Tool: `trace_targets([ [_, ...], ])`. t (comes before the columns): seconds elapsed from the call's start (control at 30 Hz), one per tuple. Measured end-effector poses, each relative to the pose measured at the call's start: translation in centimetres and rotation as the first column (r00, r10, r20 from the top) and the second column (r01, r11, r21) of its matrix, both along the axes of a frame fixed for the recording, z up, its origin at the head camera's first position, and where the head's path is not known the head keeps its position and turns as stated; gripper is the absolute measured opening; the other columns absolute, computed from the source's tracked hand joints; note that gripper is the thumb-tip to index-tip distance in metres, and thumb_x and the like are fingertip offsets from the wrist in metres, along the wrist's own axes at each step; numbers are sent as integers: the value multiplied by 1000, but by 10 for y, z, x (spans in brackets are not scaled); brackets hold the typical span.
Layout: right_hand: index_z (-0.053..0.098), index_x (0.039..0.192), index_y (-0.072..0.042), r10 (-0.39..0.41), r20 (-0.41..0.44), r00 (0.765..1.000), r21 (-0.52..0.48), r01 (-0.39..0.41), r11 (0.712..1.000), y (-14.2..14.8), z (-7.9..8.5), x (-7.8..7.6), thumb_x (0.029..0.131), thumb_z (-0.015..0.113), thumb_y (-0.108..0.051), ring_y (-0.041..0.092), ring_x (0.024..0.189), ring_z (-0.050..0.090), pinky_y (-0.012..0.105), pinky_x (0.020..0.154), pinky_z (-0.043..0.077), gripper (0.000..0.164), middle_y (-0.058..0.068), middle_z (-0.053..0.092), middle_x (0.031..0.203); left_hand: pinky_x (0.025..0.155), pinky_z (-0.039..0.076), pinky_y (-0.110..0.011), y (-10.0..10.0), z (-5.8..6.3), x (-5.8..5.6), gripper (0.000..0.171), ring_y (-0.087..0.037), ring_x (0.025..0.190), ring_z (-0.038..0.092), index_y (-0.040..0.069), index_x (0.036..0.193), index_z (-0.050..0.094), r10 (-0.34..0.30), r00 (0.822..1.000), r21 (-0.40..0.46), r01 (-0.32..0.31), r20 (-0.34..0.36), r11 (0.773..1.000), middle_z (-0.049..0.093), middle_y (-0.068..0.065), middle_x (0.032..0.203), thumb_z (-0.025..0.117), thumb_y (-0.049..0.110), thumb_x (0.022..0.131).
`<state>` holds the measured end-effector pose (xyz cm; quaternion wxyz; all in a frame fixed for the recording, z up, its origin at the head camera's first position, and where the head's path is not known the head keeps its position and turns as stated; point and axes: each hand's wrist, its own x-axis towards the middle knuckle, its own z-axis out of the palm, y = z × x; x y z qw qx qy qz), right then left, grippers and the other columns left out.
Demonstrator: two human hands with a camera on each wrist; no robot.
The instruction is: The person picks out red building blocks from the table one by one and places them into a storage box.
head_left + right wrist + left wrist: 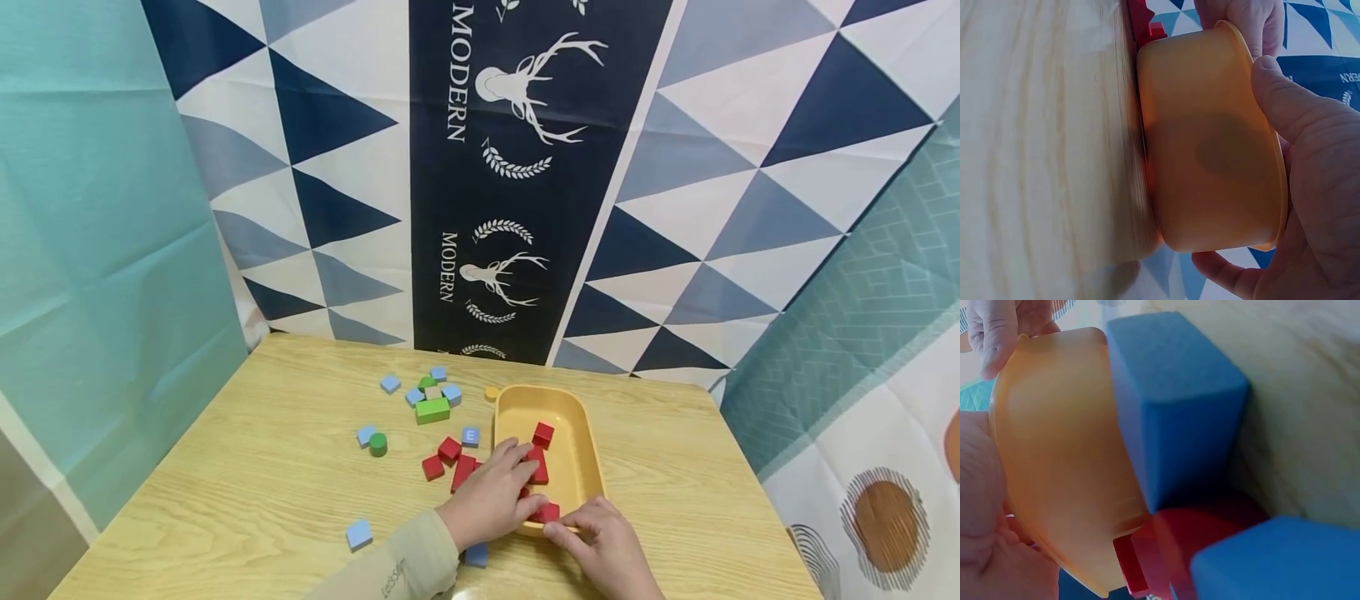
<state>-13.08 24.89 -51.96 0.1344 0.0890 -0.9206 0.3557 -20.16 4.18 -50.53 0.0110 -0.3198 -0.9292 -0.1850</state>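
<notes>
A yellow plastic tub [581,462] stands on the table with several red blocks [543,434] inside. My left hand [491,496] reaches over its left rim, fingers spread and loosely bent over the red blocks, the palm side hidden in the head view. My right hand [603,542] grips the tub's near right corner, with its thumb [1272,78] along the rim. Outside the tub, more red blocks [450,450] lie left of my left hand. A blue block [1175,394] stands close against the tub's outer wall in the left wrist view.
Farther left on the wooden table [247,467] are a green rectangular block [432,411], a green cylinder [378,444], several light blue blocks [359,534] and a blue block lettered E [470,437]. A small yellow-orange round piece [491,393] lies by the tub's far left corner. Patterned cloth [352,167] hangs behind.
</notes>
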Motion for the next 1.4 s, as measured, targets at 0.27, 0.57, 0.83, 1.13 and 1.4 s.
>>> trace_targets([
  [0.27,80,75,-36,-45,116,992,24,42,999,-2,3,-2,84,90,-40,-4,79,49,20,71,44,14,-25,61,74,121,48,-47,-40,11,-23,43,-29,147,56,8,154,55,150,988,94,-152,27,984,58,-10,158,47,20,114],
  [0.57,81,76,-36,-52,112,992,33,48,998,-2,4,-2,84,90,-40,-3,79,49,21,71,44,13,-24,61,74,91,64,-37,-69,3,-30,21,-24,100,72,3,119,75,181,982,-118,-186,-57,975,76,-12,109,66,5,100],
  [0.83,81,75,-34,-59,120,991,24,57,998,-2,3,-3,83,91,-37,-3,78,48,21,70,43,13,-23,60,73,91,64,-37,-73,4,-30,19,-22,97,70,5,118,75,194,979,-66,-198,-56,978,74,-10,105,70,4,99],
  [1.13,81,75,-35,-55,106,993,28,53,998,-1,5,-2,84,90,-40,-3,79,48,21,69,43,14,-22,61,75,109,58,-42,-54,40,-17,41,-25,127,68,10,140,67,207,978,285,-192,-24,939,70,-7,136,70,31,105],
  [1.4,80,74,-36,-29,49,998,5,29,1000,0,1,-2,82,92,-34,-4,77,48,21,67,43,15,-25,59,73,109,58,-33,-33,38,-5,43,-14,123,68,16,139,67,41,999,293,-33,-22,955,71,1,133,69,38,103],
])
